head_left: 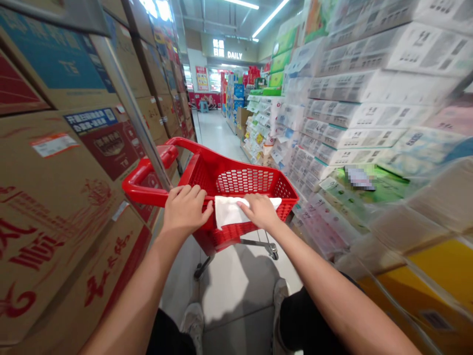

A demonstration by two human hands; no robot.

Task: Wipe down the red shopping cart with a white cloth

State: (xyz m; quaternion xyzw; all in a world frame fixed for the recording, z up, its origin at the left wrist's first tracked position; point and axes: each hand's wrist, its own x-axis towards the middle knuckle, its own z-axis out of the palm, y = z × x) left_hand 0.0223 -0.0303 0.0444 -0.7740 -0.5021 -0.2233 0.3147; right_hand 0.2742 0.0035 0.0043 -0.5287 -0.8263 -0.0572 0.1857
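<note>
A red plastic shopping cart [236, 162] stands sideways in front of me, its perforated basket facing up. My left hand [186, 204] is wrapped over the cart's near rim, just right of the red handle [142, 195]. Farther right, my right hand [260, 209] presses a white cloth [227, 212] against the same rim. The cloth drapes over the edge and hangs down the near side. Fingers of both hands curl over the rim, and their tips are partly hidden.
Stacked cardboard cartons [48, 197] wall the left side, with a metal pole [129, 108] before them. Packs of tissue paper [354, 103] pile high on the right. The tiled aisle [214, 128] runs ahead to a lit DAILY sign [234, 55]. Cart wheels [273, 251] sit near my shoes.
</note>
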